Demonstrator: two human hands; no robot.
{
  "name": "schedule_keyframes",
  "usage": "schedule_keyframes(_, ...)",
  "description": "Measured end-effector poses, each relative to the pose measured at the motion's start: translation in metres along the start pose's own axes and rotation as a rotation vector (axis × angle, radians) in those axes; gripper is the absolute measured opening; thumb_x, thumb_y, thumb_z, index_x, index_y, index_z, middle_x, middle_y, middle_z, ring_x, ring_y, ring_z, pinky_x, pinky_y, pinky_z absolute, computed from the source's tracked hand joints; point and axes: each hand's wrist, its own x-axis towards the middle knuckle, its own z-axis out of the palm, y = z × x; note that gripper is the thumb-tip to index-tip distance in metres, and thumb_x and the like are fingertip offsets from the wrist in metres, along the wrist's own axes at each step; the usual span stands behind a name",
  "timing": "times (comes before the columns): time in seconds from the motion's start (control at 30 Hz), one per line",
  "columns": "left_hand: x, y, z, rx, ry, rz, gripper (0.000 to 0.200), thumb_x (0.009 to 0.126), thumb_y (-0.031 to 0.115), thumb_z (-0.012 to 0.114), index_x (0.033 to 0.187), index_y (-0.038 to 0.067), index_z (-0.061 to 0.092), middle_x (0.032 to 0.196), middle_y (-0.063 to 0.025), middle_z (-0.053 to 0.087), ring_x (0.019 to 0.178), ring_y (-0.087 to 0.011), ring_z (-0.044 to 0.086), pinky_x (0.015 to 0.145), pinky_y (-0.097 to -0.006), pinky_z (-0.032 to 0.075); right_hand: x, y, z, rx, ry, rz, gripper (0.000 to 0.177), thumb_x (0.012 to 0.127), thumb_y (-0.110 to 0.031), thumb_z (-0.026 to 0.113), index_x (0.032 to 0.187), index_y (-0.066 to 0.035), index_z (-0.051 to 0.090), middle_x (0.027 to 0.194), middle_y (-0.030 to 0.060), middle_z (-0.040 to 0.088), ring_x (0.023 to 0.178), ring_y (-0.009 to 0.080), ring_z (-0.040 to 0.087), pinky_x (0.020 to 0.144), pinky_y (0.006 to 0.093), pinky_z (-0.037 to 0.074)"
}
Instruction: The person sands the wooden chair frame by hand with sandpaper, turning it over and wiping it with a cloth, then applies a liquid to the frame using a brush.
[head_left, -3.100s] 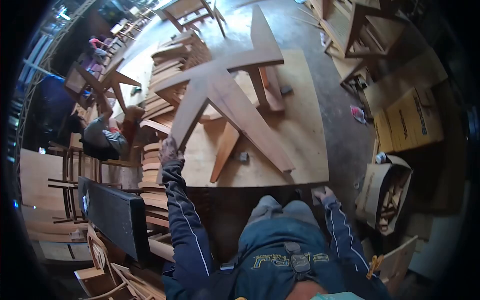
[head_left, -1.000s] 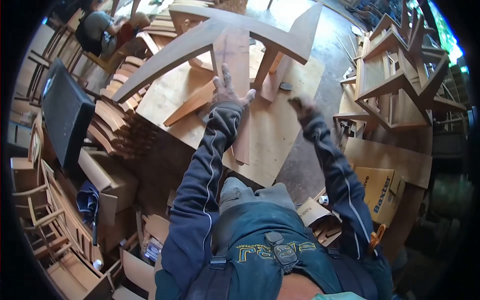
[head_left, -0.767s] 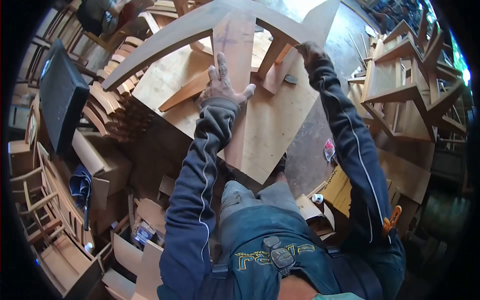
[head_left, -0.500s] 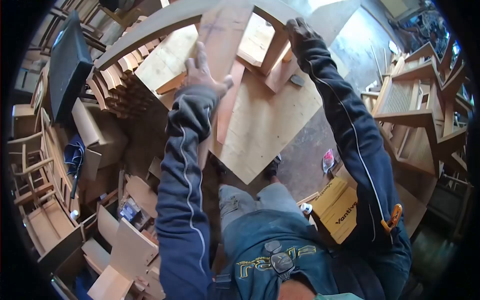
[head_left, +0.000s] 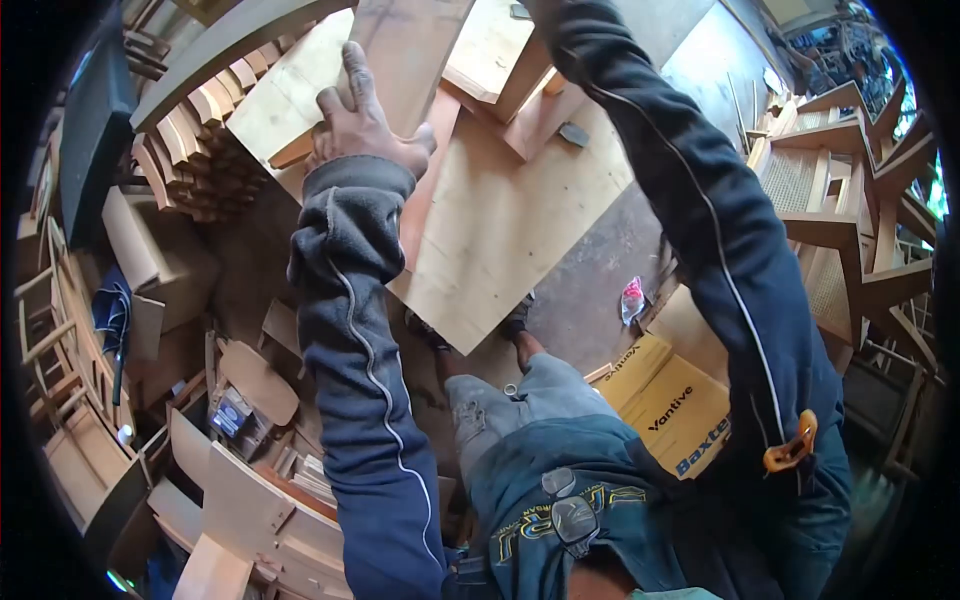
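Note:
My left hand (head_left: 368, 130) lies with its fingers stretched out and spread against a wide wooden board (head_left: 412, 45), near its lower left side. My right hand is past the top edge; only its dark sleeve (head_left: 640, 110) shows, reaching up over the work. A curved wooden rail (head_left: 225, 58) arcs away to the left of the board. Right of the board stands an upright wooden leg (head_left: 522, 75) on a reddish wooden piece (head_left: 545, 125). Beneath all this is a pale plywood sheet (head_left: 510, 225), with a small dark block (head_left: 573, 134) on it.
Stacked curved wooden parts (head_left: 190, 150) and a black panel (head_left: 95, 130) stand at the left. Wooden chair frames (head_left: 850, 200) are piled at the right. A yellow carton (head_left: 665, 400) and a small plastic packet (head_left: 632, 300) lie low on the right.
The view has shifted, so the board and curved rail sit higher and further left. My right hand has passed out of the top of the view; my left hand stays spread at the board.

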Motion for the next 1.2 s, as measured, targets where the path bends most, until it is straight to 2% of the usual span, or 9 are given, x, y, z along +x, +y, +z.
schedule_keyframes(0.07, -0.001, -0.001, 0.0, -0.01, -0.039, -0.01, 0.097, 0.067, 0.043, 0.06, 0.138, 0.022, -0.003, 0.121, -0.0152, 0.034, 0.096, -0.0339, 0.051, 0.079, -0.044, 0.043, 0.007, -0.007, -0.002, -0.163, 0.144, -0.161, 0.03, 0.075, -0.009, 0.045, 0.103, 0.002, 0.047, 0.092, 0.0222, 0.052, 0.086, 0.0354, 0.053, 0.074, 0.0389, 0.044)
schedule_keyframes(0.13, -0.002, 0.002, -0.003, -0.038, -0.031, -0.021, 0.1, 0.066, 0.042, 0.063, 0.138, 0.023, -0.003, 0.121, -0.0177, 0.035, 0.096, -0.0371, 0.052, 0.081, -0.045, 0.044, -0.033, -0.008, -0.026, -0.065, -0.187, 0.137, 0.035, 0.074, -0.009, 0.046, 0.107, 0.003, 0.044, 0.095, 0.0223, 0.052, 0.085, 0.0353, 0.054, 0.073, 0.0396, 0.045)
schedule_keyframes(0.53, 0.0, 0.0, 0.001, -0.009, 0.057, 0.018, 0.099, 0.065, 0.042, 0.064, 0.138, 0.023, 0.0, 0.12, -0.0188, 0.037, 0.096, -0.0389, 0.052, 0.082, -0.0449, 0.044, 0.056, -0.003, 0.045, -0.137, 0.367, -0.272, 0.036, 0.076, -0.009, 0.044, 0.11, 0.001, 0.044, 0.097, 0.0225, 0.052, 0.084, 0.0348, 0.055, 0.072, 0.0407, 0.046)
schedule_keyframes(0.63, -0.002, 0.005, -0.006, -0.031, -0.035, -0.051, 0.1, 0.065, 0.041, 0.065, 0.138, 0.024, -0.001, 0.119, -0.0178, 0.037, 0.096, -0.0377, 0.052, 0.082, -0.0439, 0.044, -0.028, 0.031, 0.018, 0.309, 0.029, -0.05, 0.036, 0.076, -0.009, 0.043, 0.111, 0.0, 0.045, 0.104, 0.0227, 0.051, 0.093, 0.0349, 0.052, 0.079, 0.0396, 0.044)
schedule_keyframes(0.87, 0.004, 0.002, -0.009, -0.041, -0.074, -0.063, 0.098, 0.067, 0.042, 0.063, 0.138, 0.026, -0.002, 0.119, -0.0157, 0.036, 0.1, -0.0345, 0.05, 0.082, -0.0438, 0.043, 0.022, -0.009, 0.017, 0.008, 0.084, -0.104, 0.02, 0.08, -0.009, 0.045, 0.1, -0.006, 0.047, 0.088, 0.0186, 0.053, 0.087, 0.0384, 0.051, 0.071, 0.0454, 0.042)
schedule_keyframes(0.93, 0.001, 0.001, -0.012, -0.069, -0.11, -0.06, 0.098, 0.066, 0.042, 0.063, 0.138, 0.027, -0.001, 0.119, -0.0148, 0.036, 0.101, -0.0344, 0.049, 0.083, -0.0444, 0.043, 0.056, -0.016, 0.039, -0.329, 0.253, -0.244, 0.032, 0.077, -0.01, 0.044, 0.108, 0.0, 0.048, 0.1, 0.0197, 0.052, 0.094, 0.0346, 0.051, 0.081, 0.0402, 0.043)
schedule_keyframes(1.03, -0.003, -0.002, -0.012, -0.102, -0.088, -0.029, 0.098, 0.065, 0.041, 0.064, 0.138, 0.028, 0.0, 0.119, -0.0136, 0.036, 0.102, -0.0345, 0.049, 0.083, -0.0454, 0.043, 0.023, 0.014, 0.037, 0.228, -0.198, 0.125, 0.026, 0.078, -0.012, 0.045, 0.101, -0.001, 0.05, 0.096, 0.0182, 0.052, 0.09, 0.0353, 0.051, 0.078, 0.0411, 0.042)
schedule_keyframes(1.07, -0.002, -0.005, -0.012, -0.128, -0.09, -0.036, 0.098, 0.065, 0.041, 0.065, 0.138, 0.028, 0.0, 0.119, -0.0134, 0.036, 0.102, -0.0345, 0.049, 0.083, -0.0456, 0.042, 0.011, 0.011, 0.036, -0.023, 0.195, -0.177, 0.021, 0.077, -0.013, 0.046, 0.095, -0.002, 0.05, 0.092, 0.0175, 0.052, 0.087, 0.0348, 0.05, 0.076, 0.0408, 0.042)
schedule_keyframes(1.2, 0.0, -0.005, -0.007, -0.182, -0.11, -0.04, 0.098, 0.065, 0.04, 0.066, 0.138, 0.029, 0.001, 0.12, -0.0127, 0.033, 0.102, -0.034, 0.049, 0.084, -0.0464, 0.042, -0.06, 0.014, -0.014, -0.253, -0.05, 0.075, 0.015, 0.082, -0.011, 0.044, 0.094, -0.004, 0.05, 0.084, 0.0182, 0.053, 0.079, 0.0369, 0.051, 0.068, 0.0438, 0.042)
